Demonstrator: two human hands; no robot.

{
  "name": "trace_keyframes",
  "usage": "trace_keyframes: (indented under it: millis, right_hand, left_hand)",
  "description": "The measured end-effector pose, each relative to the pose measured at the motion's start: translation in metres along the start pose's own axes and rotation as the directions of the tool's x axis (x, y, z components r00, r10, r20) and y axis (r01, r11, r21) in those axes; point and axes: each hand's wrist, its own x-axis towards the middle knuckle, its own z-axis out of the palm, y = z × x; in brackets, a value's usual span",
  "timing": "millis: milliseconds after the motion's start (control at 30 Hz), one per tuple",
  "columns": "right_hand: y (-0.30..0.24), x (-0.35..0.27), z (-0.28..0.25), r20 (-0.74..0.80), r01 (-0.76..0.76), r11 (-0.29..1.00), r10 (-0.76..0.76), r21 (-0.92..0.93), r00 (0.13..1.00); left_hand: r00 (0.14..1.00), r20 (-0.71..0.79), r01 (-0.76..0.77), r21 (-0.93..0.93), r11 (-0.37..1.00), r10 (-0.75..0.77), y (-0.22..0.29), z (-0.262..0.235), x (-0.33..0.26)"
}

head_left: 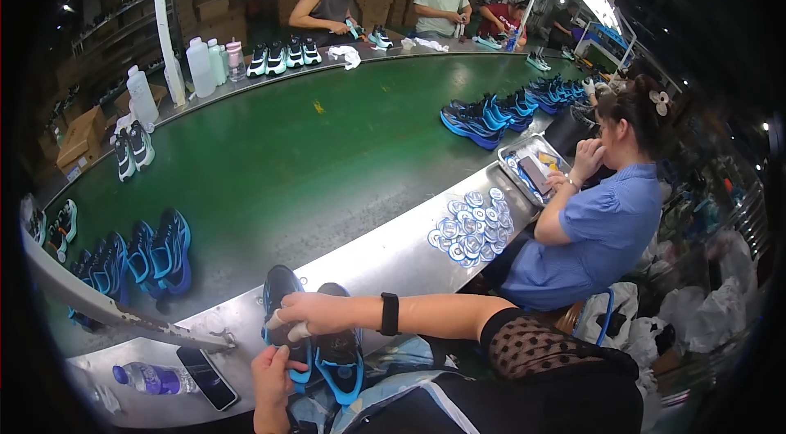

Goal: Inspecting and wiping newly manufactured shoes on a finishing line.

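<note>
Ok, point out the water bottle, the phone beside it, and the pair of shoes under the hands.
water bottle point(151, 378): head view, on its clear purple body.
phone point(208, 378): head view, middle of its dark screen.
pair of shoes point(340, 356): head view, on the right shoe's black upper.

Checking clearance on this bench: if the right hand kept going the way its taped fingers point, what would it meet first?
Probably the metal bar lying on the steel ledge. The right hand points left over the black-and-blue sneakers; depth is unclear.

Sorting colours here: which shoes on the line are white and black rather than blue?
The row of shoes on the far rim, beside the plastic bottles, and the pair at the left rim. The others are blue, including the pair under both hands.
</note>
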Motion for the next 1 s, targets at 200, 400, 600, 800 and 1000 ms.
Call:
trace_keyframes:
  millis: [200, 400, 600, 800, 1000]
  right_hand:
    - [-0.004, 0.004, 0.021, -0.164, -0.057, 0.977, 0.024, -0.203, 0.986]
    - [-0.029, -0.028, -0.024, 0.149, -0.228, 0.972, 0.235, -0.061, 0.961]
    - [-0.062, -0.086, -0.034, 0.255, -0.343, 0.939, 0.325, 0.026, 0.911]
    - [-0.058, -0.094, -0.001, 0.044, -0.327, 0.919, 0.345, -0.22, 0.938]
    - [-0.058, -0.096, -0.008, -0.028, -0.338, 0.94, 0.337, -0.045, 0.941]
  left_hand:
    - [0.921, -0.218, -0.268, 0.246, 0.931, 0.322, -0.035, 0.006, 0.013]
    - [0.842, 0.254, -0.399, 0.887, 0.233, 0.477, -0.077, 0.008, -0.018]
    - [0.994, 0.02, -0.104, 0.4, 0.911, 0.105, 0.037, 0.01, -0.069]
    - [0.75, 0.304, -0.593, 0.702, 0.394, 0.587, 0.007, 0.012, -0.014]
    - [0.757, 0.231, -0.571, 0.69, 0.445, 0.612, 0.008, 0.02, -0.025]
